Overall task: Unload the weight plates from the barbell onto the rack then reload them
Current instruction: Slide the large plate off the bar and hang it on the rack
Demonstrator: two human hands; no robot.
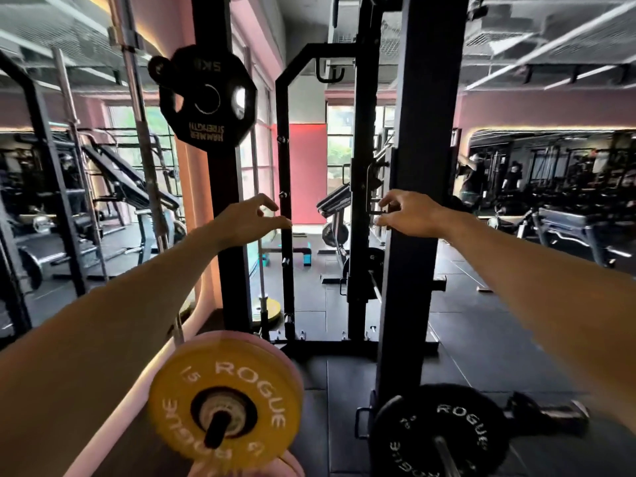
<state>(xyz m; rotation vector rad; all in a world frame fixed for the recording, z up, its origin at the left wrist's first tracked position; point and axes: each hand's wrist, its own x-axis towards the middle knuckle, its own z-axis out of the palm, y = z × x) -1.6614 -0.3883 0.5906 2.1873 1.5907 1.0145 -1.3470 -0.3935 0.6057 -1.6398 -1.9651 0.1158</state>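
The black plate (440,438) low on the right is cut off by the bottom edge. The rack post (420,201) hides part of the right hand's fingers (387,201). Distant mirrored figures are blurred.

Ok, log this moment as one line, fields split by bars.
left hand: open, raised, holding nothing | right hand: open, raised, holding nothing | yellow plate: on peg, lower left | black plate: on sleeve, lower right

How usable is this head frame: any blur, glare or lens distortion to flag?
Head view: strong wide-angle bending of the rack posts and ceiling; bright windows blow out, leaving the gym dim; the small black plate up high is motion-smeared; the yellow plate and both hands read clearly.
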